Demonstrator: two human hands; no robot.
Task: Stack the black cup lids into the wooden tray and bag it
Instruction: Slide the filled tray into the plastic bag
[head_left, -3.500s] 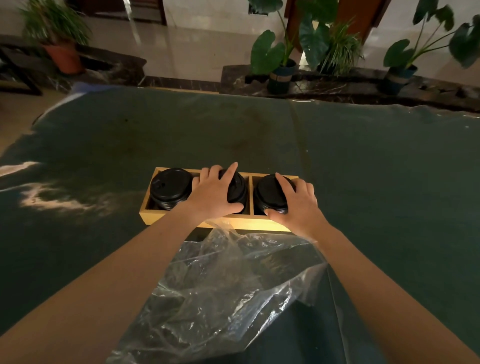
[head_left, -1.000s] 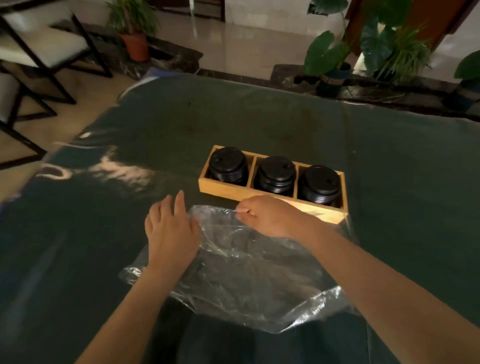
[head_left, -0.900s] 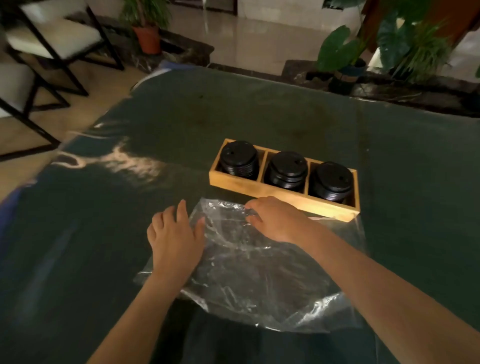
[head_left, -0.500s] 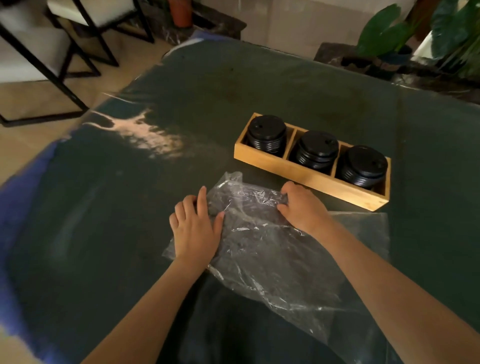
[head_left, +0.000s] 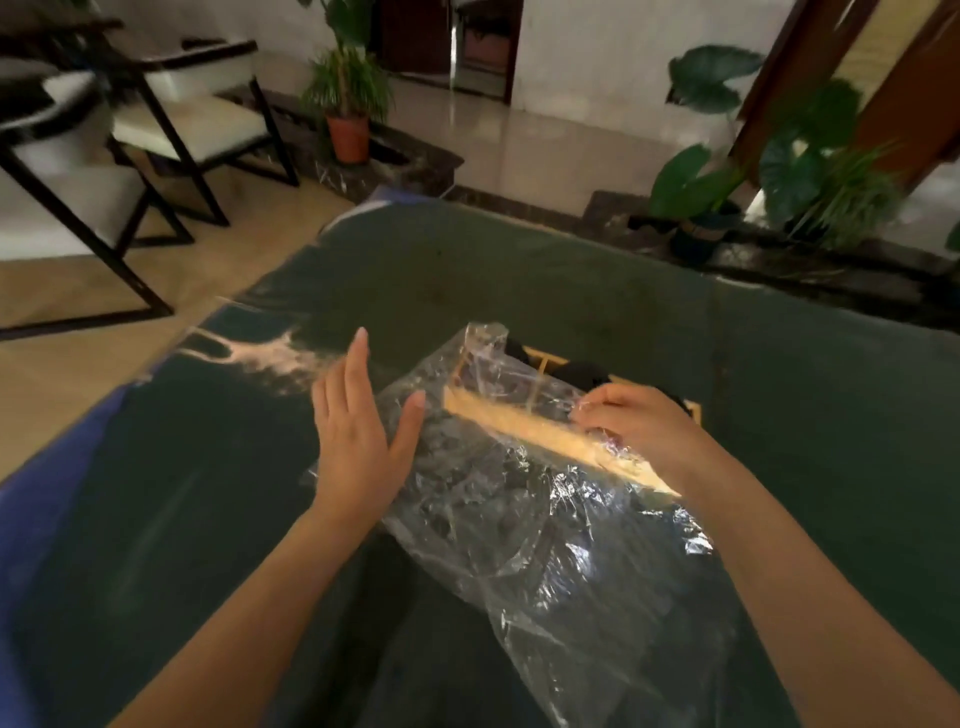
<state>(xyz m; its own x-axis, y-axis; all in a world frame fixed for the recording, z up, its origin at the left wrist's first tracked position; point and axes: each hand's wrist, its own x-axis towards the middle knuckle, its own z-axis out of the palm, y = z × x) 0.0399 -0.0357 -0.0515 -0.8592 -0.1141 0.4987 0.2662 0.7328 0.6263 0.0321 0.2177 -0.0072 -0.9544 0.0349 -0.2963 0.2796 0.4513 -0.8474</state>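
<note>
On the table (head_left: 571, 291) in front of me, the bag (head_left: 545, 519) lies between my hands, its far end over the tray (head_left: 519, 423) of lids (head_left: 582, 371), chairs (head_left: 171, 124) behind left, plants (head_left: 769, 182) behind right.

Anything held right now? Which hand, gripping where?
Right hand pinches the clear plastic bag at its upper edge, over the wooden tray. Left hand is open, holding nothing.
</note>
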